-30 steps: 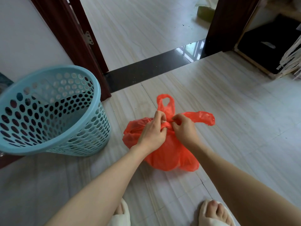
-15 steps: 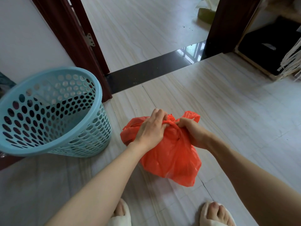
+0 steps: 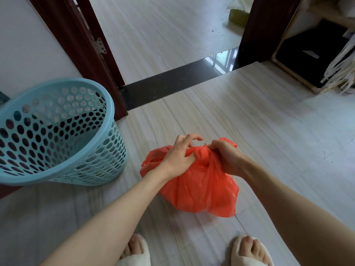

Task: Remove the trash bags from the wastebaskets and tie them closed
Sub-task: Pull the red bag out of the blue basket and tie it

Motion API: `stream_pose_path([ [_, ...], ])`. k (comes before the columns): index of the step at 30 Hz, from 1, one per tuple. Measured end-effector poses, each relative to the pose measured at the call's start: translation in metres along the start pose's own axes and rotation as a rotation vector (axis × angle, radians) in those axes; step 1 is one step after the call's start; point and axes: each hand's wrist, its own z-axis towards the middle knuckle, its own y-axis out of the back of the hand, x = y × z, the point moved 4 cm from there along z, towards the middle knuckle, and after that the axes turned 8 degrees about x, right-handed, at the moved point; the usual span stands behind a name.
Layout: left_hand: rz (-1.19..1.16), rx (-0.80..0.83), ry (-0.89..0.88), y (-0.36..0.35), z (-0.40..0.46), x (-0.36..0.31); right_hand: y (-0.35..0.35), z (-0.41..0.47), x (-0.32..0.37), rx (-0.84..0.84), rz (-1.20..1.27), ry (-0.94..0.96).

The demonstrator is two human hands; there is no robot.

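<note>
An orange plastic trash bag (image 3: 199,187) rests on the pale floor in front of my feet, bulging with contents I cannot see. Its top is gathered into a bunch between my hands. My left hand (image 3: 178,156) pinches the bunch from the left with thumb and lower fingers, while its index finger is raised. My right hand (image 3: 224,156) grips the bunch from the right, and a bit of bag handle sticks out above it. To the left stands a light blue perforated wastebasket (image 3: 57,131) with no bag in it.
A dark wooden door frame (image 3: 80,54) rises behind the basket, with a black threshold strip (image 3: 172,83) across the doorway. A wooden crate with a black inside (image 3: 307,54) sits at the far right. My slippered feet (image 3: 247,252) stand at the bottom edge.
The two handle loops that stuck out a second ago have been drawn into the bunch. The bag and both hands have shifted a little nearer to me, and my left index finger has lifted.
</note>
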Motion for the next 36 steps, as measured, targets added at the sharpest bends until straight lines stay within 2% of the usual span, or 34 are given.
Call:
stream_pose_path([
  [2,-0.176,-0.077,0.052,-0.004,0.001,0.005,0.0,0.001,-0.002,-0.035,0.034,0.016],
  [6,-0.844,-0.249,0.261,-0.012,0.011,0.02,-0.001,0.003,-0.002,-0.077,0.079,0.046],
  [7,-0.938,-0.284,0.31,-0.013,0.013,0.021,0.0,0.004,-0.001,-0.092,0.05,0.073],
  [10,-1.008,-0.359,0.485,-0.017,0.014,0.03,0.012,0.007,-0.001,-0.27,-0.109,0.158],
  [13,-1.026,-0.435,0.582,-0.018,0.011,0.044,0.033,0.007,-0.004,-0.497,-0.229,0.198],
  [16,-1.068,-0.51,0.69,-0.012,-0.002,0.066,0.07,0.001,-0.017,-0.676,-0.125,0.12],
  [18,-1.089,-0.523,0.778,-0.006,-0.01,0.077,0.087,-0.002,-0.023,-0.718,-0.053,0.085],
  [21,-1.17,-0.439,0.868,-0.007,-0.015,0.079,0.093,-0.008,-0.026,-0.756,-0.041,0.076],
  [24,-1.243,-0.38,0.872,-0.005,-0.017,0.076,0.092,-0.009,-0.029,-0.761,-0.096,0.07],
  [26,-1.25,-0.311,0.882,-0.003,-0.022,0.078,0.089,-0.01,-0.031,-0.739,-0.224,0.09],
  [29,-1.302,-0.196,0.921,0.006,-0.03,0.08,0.079,-0.01,-0.026,-0.658,-0.483,0.218],
  [31,-1.366,-0.149,0.904,0.01,-0.032,0.078,0.073,-0.011,-0.022,-0.616,-0.568,0.283],
  [34,-1.575,-0.147,0.732,0.01,-0.024,0.067,0.067,-0.009,-0.023,-0.564,-0.558,0.285],
  [36,-1.724,-0.239,0.622,0.004,-0.014,0.061,0.064,-0.007,-0.027,-0.517,-0.489,0.25],
])
